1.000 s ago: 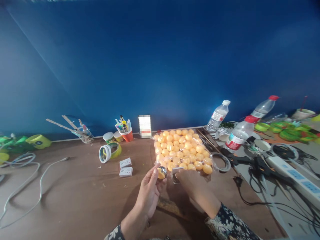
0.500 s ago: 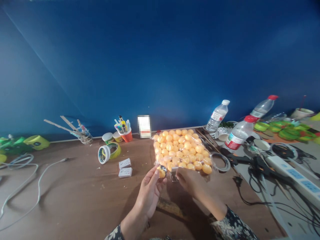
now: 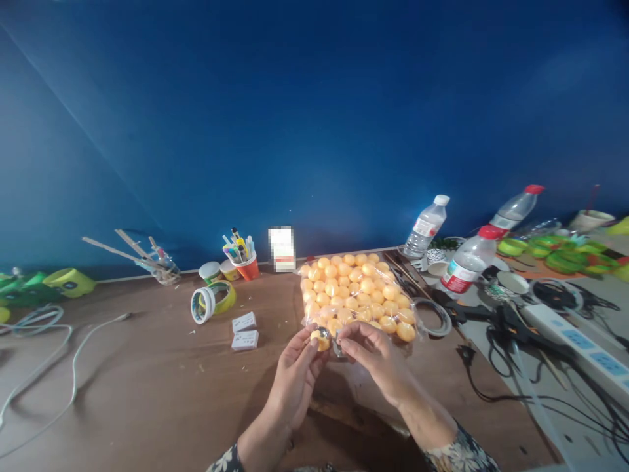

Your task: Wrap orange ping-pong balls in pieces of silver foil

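Observation:
Close to the front of the bag, my left hand (image 3: 297, 367) pinches an orange ball (image 3: 322, 342) between thumb and fingers. A dark, shiny patch shows on the ball's upper side. Just right of it, my right hand (image 3: 376, 357) has its thumb and fingertips drawn together. Whatever is between them is too small to tell. Below those fingertips sits a small greyish, clear-looking box (image 3: 339, 352), partly covered by the hand. Behind both hands lies a clear plastic bag (image 3: 358, 288) full of orange balls.
Two small white boxes (image 3: 244, 339) lie to the left, near tape rolls (image 3: 225, 298) and a pen cup (image 3: 247, 267). Plastic bottles (image 3: 466, 265), a grey tape roll (image 3: 435, 318), black cables and a power strip (image 3: 580, 341) crowd the right. A white cable (image 3: 76, 357) runs at far left.
My right hand has shifted from over the small box toward the ball, its fingertips now turned to the left. My left hand still holds the ball, tilted slightly differently.

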`<state>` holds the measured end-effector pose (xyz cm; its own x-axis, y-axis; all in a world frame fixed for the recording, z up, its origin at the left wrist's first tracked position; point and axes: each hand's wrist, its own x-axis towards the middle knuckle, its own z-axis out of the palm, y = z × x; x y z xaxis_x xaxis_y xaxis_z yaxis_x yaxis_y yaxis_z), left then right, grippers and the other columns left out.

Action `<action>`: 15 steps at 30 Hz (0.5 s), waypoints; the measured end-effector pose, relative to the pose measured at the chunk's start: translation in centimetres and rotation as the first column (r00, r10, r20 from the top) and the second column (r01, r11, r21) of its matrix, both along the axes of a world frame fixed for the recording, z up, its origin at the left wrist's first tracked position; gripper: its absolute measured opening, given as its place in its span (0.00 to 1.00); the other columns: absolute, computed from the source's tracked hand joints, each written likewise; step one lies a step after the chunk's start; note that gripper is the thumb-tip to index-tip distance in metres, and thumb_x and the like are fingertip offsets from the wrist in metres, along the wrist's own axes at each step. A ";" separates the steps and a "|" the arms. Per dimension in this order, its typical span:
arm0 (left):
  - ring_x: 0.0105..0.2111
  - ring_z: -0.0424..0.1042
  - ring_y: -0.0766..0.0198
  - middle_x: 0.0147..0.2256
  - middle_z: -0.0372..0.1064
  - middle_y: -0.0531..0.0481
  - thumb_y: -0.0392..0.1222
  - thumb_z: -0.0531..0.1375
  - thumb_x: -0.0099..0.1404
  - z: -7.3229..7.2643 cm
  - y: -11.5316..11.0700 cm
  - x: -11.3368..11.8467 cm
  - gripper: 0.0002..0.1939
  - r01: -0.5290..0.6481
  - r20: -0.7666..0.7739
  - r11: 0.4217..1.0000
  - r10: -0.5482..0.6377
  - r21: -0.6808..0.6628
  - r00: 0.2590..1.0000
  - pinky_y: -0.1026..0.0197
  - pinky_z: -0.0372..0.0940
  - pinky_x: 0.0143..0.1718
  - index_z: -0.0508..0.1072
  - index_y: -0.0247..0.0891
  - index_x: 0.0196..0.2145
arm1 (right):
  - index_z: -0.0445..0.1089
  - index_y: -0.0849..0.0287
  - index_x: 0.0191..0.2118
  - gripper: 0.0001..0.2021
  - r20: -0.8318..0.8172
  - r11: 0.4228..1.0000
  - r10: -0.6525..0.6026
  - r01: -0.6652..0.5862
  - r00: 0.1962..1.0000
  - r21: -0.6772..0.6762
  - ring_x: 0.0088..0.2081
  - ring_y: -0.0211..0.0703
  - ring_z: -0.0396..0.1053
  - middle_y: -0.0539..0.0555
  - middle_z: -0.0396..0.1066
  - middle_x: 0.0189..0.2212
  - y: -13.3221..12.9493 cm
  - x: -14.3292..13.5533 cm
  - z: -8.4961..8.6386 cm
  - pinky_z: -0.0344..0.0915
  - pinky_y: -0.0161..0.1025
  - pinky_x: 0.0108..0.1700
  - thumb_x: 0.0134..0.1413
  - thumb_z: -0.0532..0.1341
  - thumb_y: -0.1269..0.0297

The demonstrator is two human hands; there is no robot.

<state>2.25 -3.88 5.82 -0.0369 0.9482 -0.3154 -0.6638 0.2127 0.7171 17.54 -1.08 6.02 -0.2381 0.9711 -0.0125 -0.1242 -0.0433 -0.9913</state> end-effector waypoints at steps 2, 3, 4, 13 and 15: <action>0.37 0.75 0.65 0.38 0.77 0.45 0.38 0.68 0.55 0.0 -0.1 0.0 0.19 0.004 -0.025 1.000 -0.004 0.009 1.000 0.64 0.69 0.41 0.74 0.35 0.45 | 0.72 0.59 0.30 0.11 0.014 1.000 -0.012 0.011 1.000 0.018 0.28 0.37 0.64 0.48 0.70 0.25 -0.1 -0.2 0.2 0.63 0.33 0.32 0.48 0.66 0.56; 0.37 0.75 0.64 0.38 0.77 0.45 0.38 0.69 0.54 0.0 -0.1 0.0 0.20 0.004 -0.044 1.000 -0.003 0.012 0.999 0.63 0.69 0.41 0.74 0.35 0.46 | 0.72 0.59 0.30 0.11 0.031 0.999 -0.023 0.022 0.999 0.033 0.28 0.38 0.65 0.49 0.71 0.26 -0.1 -0.3 0.2 0.63 0.34 0.33 0.48 0.66 0.56; 0.37 0.75 0.63 0.39 0.77 0.45 0.38 0.69 0.54 0.0 -0.2 0.0 0.21 0.003 -0.066 1.000 -0.002 0.016 0.998 0.63 0.69 0.41 0.74 0.36 0.46 | 0.72 0.58 0.30 0.11 0.047 0.998 -0.038 0.036 0.998 0.049 0.29 0.39 0.66 0.49 0.71 0.27 -0.1 -0.3 0.2 0.64 0.35 0.34 0.49 0.65 0.56; 0.37 0.75 0.61 0.37 0.78 0.45 0.38 0.70 0.51 -0.4 -0.3 0.3 0.22 0.001 -0.252 0.998 0.017 0.070 0.968 0.63 0.68 0.40 0.75 0.36 0.45 | 0.70 0.58 0.29 0.08 0.204 0.978 -0.117 0.077 0.972 0.194 0.32 0.43 0.69 0.51 0.73 0.27 -0.7 -0.6 0.9 0.66 0.37 0.37 0.54 0.61 0.59; 0.37 0.75 0.61 0.37 0.78 0.46 0.38 0.70 0.51 -0.5 -0.2 0.3 0.21 0.006 -0.276 0.996 0.019 0.091 0.961 0.63 0.68 0.40 0.75 0.36 0.45 | 0.70 0.58 0.29 0.08 0.231 0.974 -0.126 0.076 0.965 0.212 0.31 0.43 0.69 0.51 0.72 0.26 -0.9 -0.5 1.1 0.66 0.36 0.36 0.55 0.60 0.60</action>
